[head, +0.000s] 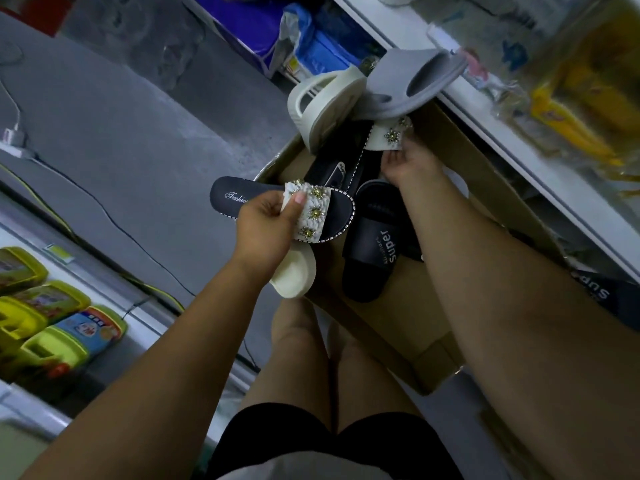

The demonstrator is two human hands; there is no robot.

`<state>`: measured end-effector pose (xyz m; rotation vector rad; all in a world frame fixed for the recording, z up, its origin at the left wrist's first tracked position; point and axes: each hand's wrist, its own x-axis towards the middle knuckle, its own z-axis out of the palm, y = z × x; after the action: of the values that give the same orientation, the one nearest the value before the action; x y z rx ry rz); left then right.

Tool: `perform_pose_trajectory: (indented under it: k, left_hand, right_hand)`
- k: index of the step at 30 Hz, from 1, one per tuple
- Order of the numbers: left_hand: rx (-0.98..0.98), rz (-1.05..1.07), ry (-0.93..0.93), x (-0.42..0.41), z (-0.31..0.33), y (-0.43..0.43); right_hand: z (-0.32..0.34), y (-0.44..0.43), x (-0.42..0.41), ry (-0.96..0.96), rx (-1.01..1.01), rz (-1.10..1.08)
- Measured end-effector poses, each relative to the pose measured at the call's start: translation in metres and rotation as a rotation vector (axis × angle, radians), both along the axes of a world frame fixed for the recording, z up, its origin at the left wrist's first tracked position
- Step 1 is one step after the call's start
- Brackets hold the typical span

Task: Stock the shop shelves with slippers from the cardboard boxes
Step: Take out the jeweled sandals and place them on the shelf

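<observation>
Slippers (346,174) lie jumbled in the cardboard box (485,178), which stands open on the floor (121,133) against the foot of a white shelf (502,133).

The left hand (266,223) holds a flowered slipper (315,213) clear of the box, just outside its near-left corner. Thumb and fingers are clamped on the white strap with its gold-centred flowers, and the black sole with script lettering pokes out beyond the knuckles. Right beneath this hand a cream slipper (294,271) shows, its toe pointing towards the person.

The right hand (408,164) is down inside the box, fingertips closed on the near edge of the white strap of a matching slipper (389,135), which lies just beyond the fingers. Past that slipper, a second cream slipper (325,105) and a grey slipper (408,88) lean up over the far end of the box, touching each other. Between the two hands, a little nearer the person, a black slipper (374,244) marked "Super" lies in the box beside the right forearm.

Well off to the left of the left arm, yellow-green bottles (52,323) lie on a low shelf.
</observation>
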<state>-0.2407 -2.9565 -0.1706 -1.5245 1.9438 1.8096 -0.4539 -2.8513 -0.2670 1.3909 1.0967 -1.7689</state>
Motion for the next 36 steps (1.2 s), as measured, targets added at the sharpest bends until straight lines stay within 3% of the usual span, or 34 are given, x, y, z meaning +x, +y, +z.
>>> perform_pose_trajectory:
  k: [8, 17, 20, 25, 28, 32, 36]
  left_hand:
    - [0.023, -0.032, -0.016, 0.001, 0.019, 0.006]
    - [0.016, -0.149, -0.002, 0.004, 0.064, 0.014]
    - [-0.008, -0.232, 0.008, 0.006, 0.077, 0.013]
    - [-0.087, -0.504, -0.009, 0.013, 0.082, 0.009]
    - [-0.132, -0.684, -0.061, 0.018, 0.074, 0.008]
    - [-0.134, -0.842, -0.068, 0.026, 0.057, 0.011]
    - [-0.123, -0.958, -0.095, 0.033, 0.045, 0.021]
  right_hand:
    - [0.069, 0.043, 0.044, 0.121, -0.034, -0.14]
    - [0.135, 0.109, 0.087, 0.329, -0.093, -0.101]
    - [0.156, 0.12, 0.096, 0.386, -0.042, 0.12]
    - [0.18, 0.14, 0.116, 0.57, 0.434, 0.887]
    - [0.17, 0.154, 0.134, 0.629, 0.451, 1.177]
    - [0.13, 0.173, 0.163, 0.56, 0.535, 1.594]
    - [0.09, 0.201, 0.2, 0.564, 0.609, 1.687]
